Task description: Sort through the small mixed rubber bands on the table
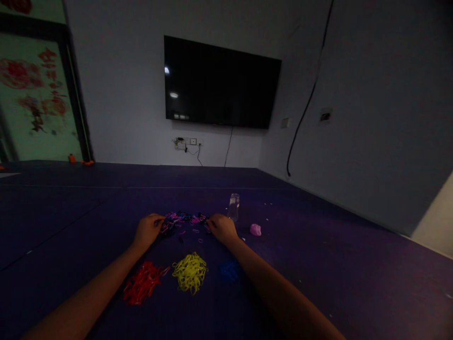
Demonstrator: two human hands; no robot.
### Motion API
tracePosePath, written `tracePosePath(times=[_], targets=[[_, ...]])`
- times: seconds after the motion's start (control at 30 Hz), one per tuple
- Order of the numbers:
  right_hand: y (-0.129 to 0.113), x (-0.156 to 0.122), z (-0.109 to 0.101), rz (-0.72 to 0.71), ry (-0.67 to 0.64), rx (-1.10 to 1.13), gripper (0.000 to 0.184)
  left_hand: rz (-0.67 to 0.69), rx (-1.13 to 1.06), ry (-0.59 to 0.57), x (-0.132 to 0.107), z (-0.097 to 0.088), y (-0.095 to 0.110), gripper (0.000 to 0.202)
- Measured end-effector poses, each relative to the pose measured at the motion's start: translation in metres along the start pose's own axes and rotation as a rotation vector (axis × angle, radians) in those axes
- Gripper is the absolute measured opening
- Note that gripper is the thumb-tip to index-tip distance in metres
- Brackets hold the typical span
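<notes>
A loose pile of mixed pink, blue and dark rubber bands (182, 217) lies between my two hands on the purple surface. At its left edge my left hand (146, 232) is closed, thumb and forefinger together; what they pinch is too small and dark to make out. My right hand (222, 228) is closed at the right edge, fingertips down among the bands and partly hidden. Nearer me lie three sorted heaps: red rubber bands (142, 283), yellow rubber bands (190, 272) and blue rubber bands (229, 271), the blue ones beside my right forearm.
A clear plastic cup or bottle (234, 207) stands just beyond my right hand. To its right sits a crumpled pink lump (255, 230). Small white scraps dot the purple surface (318, 245). A television (221, 85) hangs on the far wall.
</notes>
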State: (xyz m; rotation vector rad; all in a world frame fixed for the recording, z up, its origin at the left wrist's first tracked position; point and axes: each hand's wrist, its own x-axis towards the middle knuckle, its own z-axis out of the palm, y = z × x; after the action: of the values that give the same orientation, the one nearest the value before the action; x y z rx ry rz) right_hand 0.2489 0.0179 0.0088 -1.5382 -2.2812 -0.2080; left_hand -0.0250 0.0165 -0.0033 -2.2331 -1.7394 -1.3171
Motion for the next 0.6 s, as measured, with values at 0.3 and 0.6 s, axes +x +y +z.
tracePosePath(times=[0.3, 0.6], targets=[[-0.001, 0.003, 0.000, -0.003, 0.061, 0.024, 0.030, -0.046, 0.001, -0.016, 0.004, 0.001, -0.005, 0.028], [0.004, 0.007, 0.005, -0.112, 0.057, 0.087, 0.031, 0.081, -0.036, -0.117, 0.016, 0.000, 0.011, 0.027]])
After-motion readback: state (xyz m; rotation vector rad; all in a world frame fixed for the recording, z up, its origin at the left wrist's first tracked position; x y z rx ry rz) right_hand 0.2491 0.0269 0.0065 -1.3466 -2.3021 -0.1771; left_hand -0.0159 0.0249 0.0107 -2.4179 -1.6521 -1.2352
